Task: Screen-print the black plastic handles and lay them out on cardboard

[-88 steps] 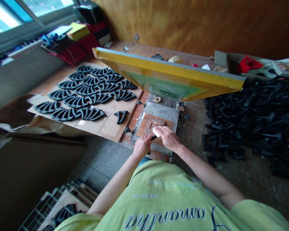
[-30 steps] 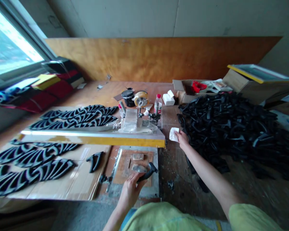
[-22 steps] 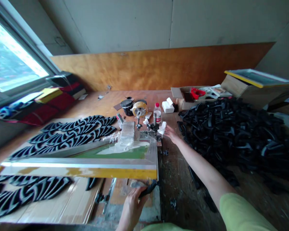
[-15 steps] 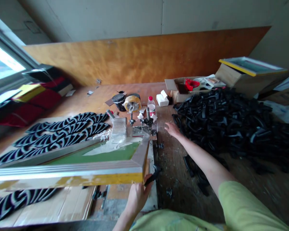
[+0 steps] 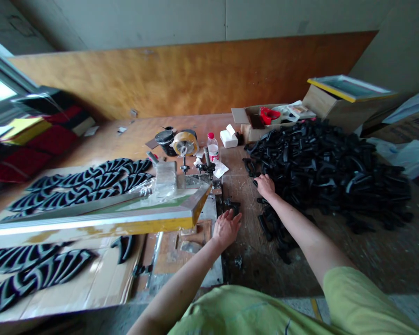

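My right hand (image 5: 265,187) is at the left edge of a heap of black curved plastic parts (image 5: 321,172), fingers closed on one black part (image 5: 254,182), mostly hidden. My left hand (image 5: 226,229) lies low over the table with fingers spread, just right of a flat wooden base plate (image 5: 199,235). Small dark pieces (image 5: 232,205) lie just beyond its fingertips. Left of it, a screen-printing frame (image 5: 160,222) with green mesh is tilted up over the base. One black part (image 5: 124,246) lies on the cardboard (image 5: 104,274) below the frame.
Rows of black parts (image 5: 87,179) lie behind the frame, and more (image 5: 45,274) at front left. Farther back stand a black tub (image 5: 165,142), a tape roll (image 5: 185,143), a red-capped bottle (image 5: 212,148) and an open carton (image 5: 246,130).
My left hand has moved up and right from the frame's corner, and the black part it held is out of its fingers. The frame's near edge has risen. My right hand has reached the heap.
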Available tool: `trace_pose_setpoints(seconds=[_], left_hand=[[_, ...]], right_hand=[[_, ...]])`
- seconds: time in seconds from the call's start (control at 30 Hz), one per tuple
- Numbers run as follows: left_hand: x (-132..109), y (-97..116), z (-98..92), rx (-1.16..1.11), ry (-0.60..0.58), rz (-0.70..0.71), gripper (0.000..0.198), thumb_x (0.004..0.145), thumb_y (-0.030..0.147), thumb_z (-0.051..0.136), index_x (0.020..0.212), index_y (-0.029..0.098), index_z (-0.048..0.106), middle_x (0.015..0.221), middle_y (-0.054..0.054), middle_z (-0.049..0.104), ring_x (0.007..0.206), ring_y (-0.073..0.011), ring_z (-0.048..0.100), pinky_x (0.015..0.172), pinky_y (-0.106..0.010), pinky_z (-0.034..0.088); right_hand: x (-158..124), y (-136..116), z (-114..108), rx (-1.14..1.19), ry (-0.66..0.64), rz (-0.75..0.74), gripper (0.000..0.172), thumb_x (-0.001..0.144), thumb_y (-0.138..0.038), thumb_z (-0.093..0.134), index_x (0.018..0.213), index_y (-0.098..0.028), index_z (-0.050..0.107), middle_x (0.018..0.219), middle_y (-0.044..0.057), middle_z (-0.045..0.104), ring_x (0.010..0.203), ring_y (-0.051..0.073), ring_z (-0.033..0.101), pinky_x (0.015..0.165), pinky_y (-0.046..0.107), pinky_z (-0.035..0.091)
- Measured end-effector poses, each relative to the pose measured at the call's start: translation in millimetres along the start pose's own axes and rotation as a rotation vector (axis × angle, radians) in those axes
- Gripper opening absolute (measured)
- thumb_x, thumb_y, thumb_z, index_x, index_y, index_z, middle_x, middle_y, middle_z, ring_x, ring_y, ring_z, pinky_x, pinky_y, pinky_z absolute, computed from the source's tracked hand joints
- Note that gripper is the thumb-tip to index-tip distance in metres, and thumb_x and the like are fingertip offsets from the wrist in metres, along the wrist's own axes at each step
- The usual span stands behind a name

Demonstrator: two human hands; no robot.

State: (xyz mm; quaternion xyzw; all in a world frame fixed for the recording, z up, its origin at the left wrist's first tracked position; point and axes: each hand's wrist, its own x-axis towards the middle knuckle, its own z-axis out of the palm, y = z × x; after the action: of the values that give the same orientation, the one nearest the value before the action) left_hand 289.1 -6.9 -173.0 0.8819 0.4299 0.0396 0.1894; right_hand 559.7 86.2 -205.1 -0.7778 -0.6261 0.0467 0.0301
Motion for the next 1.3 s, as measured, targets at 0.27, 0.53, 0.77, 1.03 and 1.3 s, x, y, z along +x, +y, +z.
trace_pose_setpoints(seconds=[0.27,0.53,0.77,1.03,1.3], left_hand=[[-70.8,-20.9,-3.4,-0.184,0.131,0.061,0.027,0.093,0.027,0.055,0.111,0.018,0.073,0.122,-0.013,0.07,0.126,-0.0237,0.059,0.109,-0.042,0.046],[-155.1,-45.8,-19.8,-0.265,0.428,-0.113,0.02,0.092,0.02,0.057,0.102,0.019,0.074,0.12,-0.01,0.072,0.117,-0.0221,0.065,0.102,-0.04,0.053],[-216.1,-93.6,-38.7,-0.361,0.63,-0.396,0.018,0.094,0.023,0.055,0.099,0.021,0.072,0.113,-0.007,0.074,0.105,-0.0194,0.068,0.095,-0.037,0.054],[-215.7,-148.8,-73.5,-0.456,0.59,-0.358,0.02,0.093,0.03,0.055,0.1,0.022,0.072,0.108,-0.007,0.075,0.101,-0.0208,0.069,0.092,-0.035,0.053],[-202.8,-189.3,-119.1,-0.575,0.635,-0.316,0.026,0.091,0.036,0.058,0.102,0.02,0.074,0.101,-0.008,0.075,0.091,-0.0194,0.069,0.083,-0.03,0.052]], right_hand=[[-8.4,11.8,16.6,0.1,0.068,-0.067,0.029,0.084,-0.012,0.053,0.097,-0.021,0.077,0.109,0.014,0.064,0.104,0.027,0.05,0.084,0.037,0.039],[-6.4,0.6,13.3,0.225,0.189,0.025,0.004,0.073,-0.019,0.069,0.07,-0.017,0.071,0.084,0.018,0.062,0.085,0.028,0.051,0.071,0.043,0.036],[-53.1,-40.9,-1.0,0.382,0.349,0.134,0.033,0.08,-0.025,0.061,0.111,-0.015,0.061,0.106,0.021,0.067,0.098,0.03,0.061,0.085,0.041,0.046],[-174.9,-212.9,-4.1,0.58,-0.009,-0.597,0.046,0.095,-0.015,0.033,0.13,-0.025,0.061,0.122,0.007,0.064,0.102,0.018,0.065,0.09,0.033,0.053],[-205.1,-280.7,-11.6,0.029,-0.079,-0.587,0.05,0.095,-0.013,0.041,0.139,-0.031,0.057,0.118,0.011,0.063,0.112,0.025,0.056,0.089,0.035,0.05]])
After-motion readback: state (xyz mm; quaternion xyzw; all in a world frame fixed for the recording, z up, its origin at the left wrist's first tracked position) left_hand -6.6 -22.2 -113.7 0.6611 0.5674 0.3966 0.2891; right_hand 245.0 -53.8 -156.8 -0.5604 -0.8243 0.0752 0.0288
